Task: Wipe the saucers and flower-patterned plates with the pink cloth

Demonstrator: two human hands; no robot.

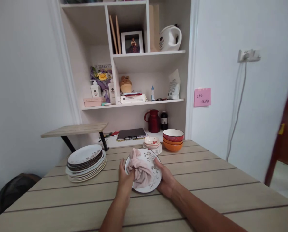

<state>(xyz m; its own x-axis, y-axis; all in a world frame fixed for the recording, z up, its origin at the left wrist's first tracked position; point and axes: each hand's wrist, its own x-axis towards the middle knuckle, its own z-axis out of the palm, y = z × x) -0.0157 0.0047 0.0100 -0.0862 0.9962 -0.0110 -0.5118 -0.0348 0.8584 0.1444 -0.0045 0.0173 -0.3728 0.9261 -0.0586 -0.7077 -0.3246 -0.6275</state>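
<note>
Right hand (167,181) grips flowered plate (155,176) by its rim, left hand (126,178) grasps pink cloth (142,173) against its face, over a pale, dark-lined tabletop (206,182), stacked plates (86,165) at left, stacked bowls (173,141) toward the back, white shelving (147,55) behind, pink note (202,97) on right-hand wall (221,48).

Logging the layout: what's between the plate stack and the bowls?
Head view: small stacked dishes beside the bowls, and, nearer the camera, the held plate with the pink cloth.

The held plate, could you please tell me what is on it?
A crumpled pink cloth is on the plate, beside visible floral print; the surface beneath the cloth is hidden.
</note>
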